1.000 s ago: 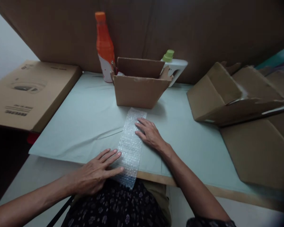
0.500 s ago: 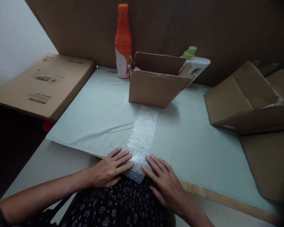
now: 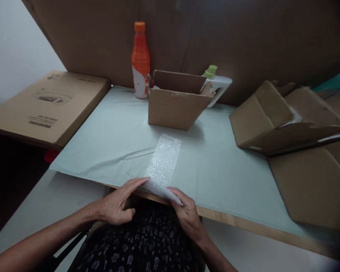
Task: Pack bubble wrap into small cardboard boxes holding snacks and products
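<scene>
Two hands hold the near end of a bubble wrap strip [image 3: 163, 163] at the table's [image 3: 221, 177] front edge: the left hand [image 3: 116, 204] has its fingers laid on that end's left corner, and the right hand [image 3: 187, 215] pinches the right corner between thumb and fingertips. From the grip the strip runs away flat across the pale table. Beyond its far end stands an open cardboard box [image 3: 175, 105]. Behind that box stand an orange bottle [image 3: 140, 62], left, and a white bottle with a green cap [image 3: 217, 81], right. Folded cartons [image 3: 274, 117] lie far right.
</scene>
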